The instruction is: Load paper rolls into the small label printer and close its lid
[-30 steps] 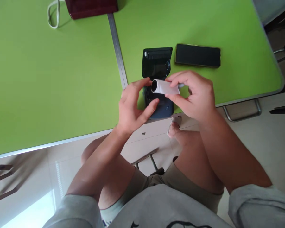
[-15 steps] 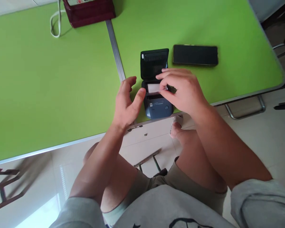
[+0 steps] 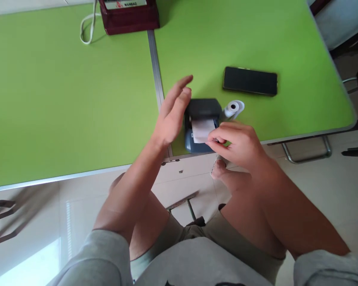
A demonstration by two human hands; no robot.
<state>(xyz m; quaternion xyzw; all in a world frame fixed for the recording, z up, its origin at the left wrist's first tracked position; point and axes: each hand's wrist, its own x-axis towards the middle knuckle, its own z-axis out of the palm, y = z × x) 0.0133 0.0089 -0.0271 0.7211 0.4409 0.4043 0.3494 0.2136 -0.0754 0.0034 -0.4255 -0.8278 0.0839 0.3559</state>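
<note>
Head view:
1. The green table (image 3: pixel 62 99) fills the upper part, with a pale metal edge and a grey metal strip (image 3: pixel 155 67) running across its top from the far side to the near edge.
2. Below the near edge are the person's bare legs, olive shorts (image 3: pixel 226 230) and grey shirt (image 3: pixel 203 262), above a light tiled floor (image 3: pixel 316 186).
3. A dark red box (image 3: pixel 129 20) with a lettered white label stands at the far side, partly out of frame; a white cord (image 3: pixel 92 29) loops on its left.
4. The left hand (image 3: pixel 171 115) is at the printer's left side, fingers extended and thumb near them with only a narrow gap, holding nothing visible. Whether its fingertips touch the lid, I cannot tell.
5. The right hand (image 3: pixel 211 139) pinches the right edge of the paper strip between thumb and fingers.
6. The small dark blue printer (image 3: pixel 197 147) sits by the near edge, between the hands, its black lid (image 3: pixel 204 106) partly raised.
7. A black phone (image 3: pixel 250 81) lies beyond the right hand.
8. A white paper roll (image 3: pixel 231 109) stands on end just right of the printer, a loose tail curling off it.
9. The white paper strip (image 3: pixel 201 131) comes out from under the lid, over the printer's front.
</note>
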